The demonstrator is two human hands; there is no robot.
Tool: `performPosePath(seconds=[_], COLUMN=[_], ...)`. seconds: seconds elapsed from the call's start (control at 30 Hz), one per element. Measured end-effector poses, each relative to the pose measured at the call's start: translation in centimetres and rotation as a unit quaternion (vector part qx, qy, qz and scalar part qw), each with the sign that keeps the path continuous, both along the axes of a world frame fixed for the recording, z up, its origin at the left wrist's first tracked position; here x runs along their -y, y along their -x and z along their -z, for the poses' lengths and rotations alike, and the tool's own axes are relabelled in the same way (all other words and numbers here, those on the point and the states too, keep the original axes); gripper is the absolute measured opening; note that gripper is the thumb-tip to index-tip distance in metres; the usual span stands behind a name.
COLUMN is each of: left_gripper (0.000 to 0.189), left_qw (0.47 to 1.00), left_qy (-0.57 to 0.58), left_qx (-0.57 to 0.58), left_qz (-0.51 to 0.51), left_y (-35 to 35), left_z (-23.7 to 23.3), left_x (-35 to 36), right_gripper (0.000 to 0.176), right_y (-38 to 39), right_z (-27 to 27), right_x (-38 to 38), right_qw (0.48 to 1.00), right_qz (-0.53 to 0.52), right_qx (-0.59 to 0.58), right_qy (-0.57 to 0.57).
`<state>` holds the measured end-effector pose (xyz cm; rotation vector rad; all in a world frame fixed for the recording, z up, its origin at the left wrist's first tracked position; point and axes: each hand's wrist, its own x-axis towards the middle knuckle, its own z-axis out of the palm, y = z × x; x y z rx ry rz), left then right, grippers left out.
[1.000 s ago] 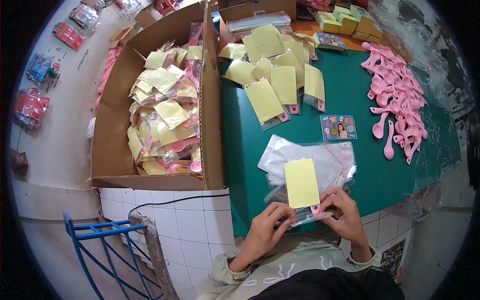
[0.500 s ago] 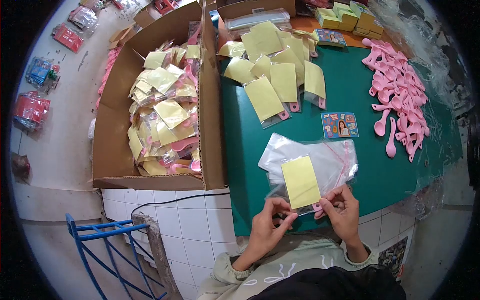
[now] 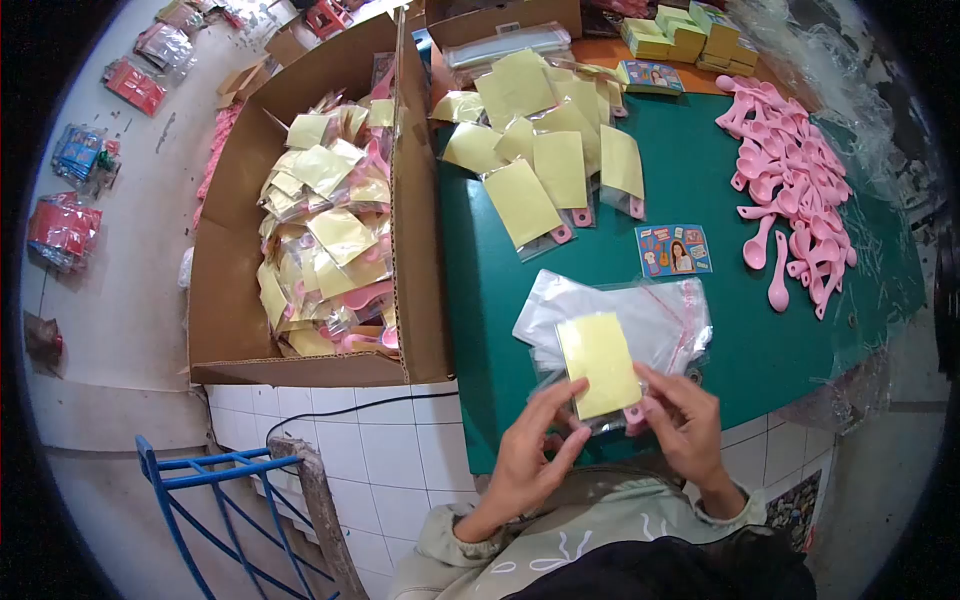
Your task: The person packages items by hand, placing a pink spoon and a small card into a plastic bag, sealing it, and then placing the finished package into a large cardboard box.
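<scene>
Fairly bright, even light falls on the green table (image 3: 680, 190) from a source out of view. The clear bags (image 3: 655, 315) catch whitish glare, the yellow card (image 3: 598, 365) a faint sheen. Straight edges bow towards the dark, rounded border; small details look soft.

Pink spoons (image 3: 780, 270) smooth plastic, bags (image 3: 650, 315) glossy and clear

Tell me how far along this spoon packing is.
Partway, it seems. Packets heaped in the cardboard box and others on the green table look packed. In hand: one yellow-backed packet between left hand and right hand, pink handle showing; whether it is sealed, I cannot tell. Left: loose pink spoons, clear bags and stacked cards.
</scene>
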<state>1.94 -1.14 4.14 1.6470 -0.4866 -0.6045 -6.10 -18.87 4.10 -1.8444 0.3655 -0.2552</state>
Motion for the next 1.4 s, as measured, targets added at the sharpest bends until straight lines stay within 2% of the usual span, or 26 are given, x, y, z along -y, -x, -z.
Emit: performPosePath(seconds=[0.07,0.1,0.13,0.17,0.2,0.23,0.27,0.33,0.43,0.53,0.63,0.67,0.77,0.8,0.9,0.93,1.0,1.1,1.23,1.27,1.4], left_gripper=[0.049,0.052,0.049,0.05,0.048,0.047,0.043,0.036,0.025,0.02,0.018,0.017,0.016,0.016,0.017,0.017,0.018,0.022,0.029,0.028,0.019], left_qw=[0.986,0.968,0.969,0.956,0.914,0.857,0.873,0.898,0.863,0.902,0.927,0.93,0.938,0.94,0.945,0.944,0.955,0.98,0.992,0.99,0.989], left_qy=[-0.001,0.015,0.014,-0.013,-0.065,-0.114,-0.126,-0.15,-0.252,-0.175,-0.128,-0.123,-0.109,-0.102,-0.037,-0.009,-0.023,0.012,0.058,0.022,0.005], left_qx=[0.165,0.249,0.246,0.292,0.393,0.487,0.464,0.413,0.431,0.387,0.33,0.326,0.31,0.305,0.311,0.317,0.283,0.187,0.01,0.014,0.005], left_qz=[0.019,0.023,-0.012,-0.028,-0.075,-0.124,-0.08,0.013,0.08,0.082,0.121,0.119,0.113,0.115,0.099,0.09,0.086,0.07,0.11,0.141,0.147], left_y=[-2.6,-4.8,-6.6,-8.8,-10.5,-11.5,-11.4,-10.4,-8.3,-8.5,-9.2,-9.2,-9.3,-9.4,-9.6,-9.7,-9.7,-9.7,-10.3,-10.7,-10.6], left_z=[-1.6,-2.0,-3.2,-3.2,-3.2,-3.1,-2.9,-1.9,0.0,1.6,2.6,2.6,2.6,2.6,2.5,2.4,1.3,1.1,1.7,1.8,1.3], left_x=[1.3,2.3,3.6,4.8,6.0,7.0,7.3,7.5,8.2,8.5,8.7,8.8,8.8,8.8,9.1,9.1,9.1,9.4,9.4,9.3,9.2], right_gripper=[0.033,0.034,0.035,0.035,0.035,0.035,0.035,0.035,0.028,0.021,0.017,0.019,0.023,0.031,0.026,0.023,0.017,0.011,0.013,0.013,0.018], right_y=[-1.3,-2.7,-4.1,-5.2,-6.3,-7.3,-7.5,-7.1,-6.8,-6.7,-6.6,-6.6,-7.1,-7.1,-7.1,-7.1,-6.9,-6.9,-7.3,-7.5,-8.0], right_z=[-0.9,-2.3,-3.1,-4.6,-5.9,-6.1,-5.6,-3.0,-1.3,-0.6,0.0,-0.1,1.2,1.5,0.5,-0.5,-2.6,-2.8,-1.6,-1.5,-1.0], right_x=[1.7,2.2,3.8,5.4,7.3,10.5,14.5,20.2,22.6,23.1,22.7,22.7,21.9,21.4,19.6,18.5,16.4,15.9,15.8,15.6,15.2], right_qw=[0.991,0.991,0.977,0.978,0.976,0.953,0.918,0.89,0.913,0.91,0.891,0.853,0.937,0.972,0.979,0.982,0.981,0.982,0.994,0.994,0.983], right_qz=[-0.012,0.007,-0.01,-0.016,-0.022,-0.062,-0.1,-0.075,-0.061,-0.046,0.01,-0.012,0.025,0.026,-0.092,-0.123,-0.185,-0.188,-0.084,-0.051,0.056], right_qx=[0.068,0.118,0.167,0.144,0.122,0.087,0.049,-0.013,-0.084,-0.119,-0.025,0.024,0.116,0.105,0.126,0.101,0.05,-0.012,0.053,0.084,0.177], right_qy=[0.111,0.069,0.129,0.153,0.179,0.282,0.382,0.449,0.395,0.395,0.454,0.521,0.328,0.21,0.134,0.096,0.022,-0.014,-0.036,-0.04,-0.009])
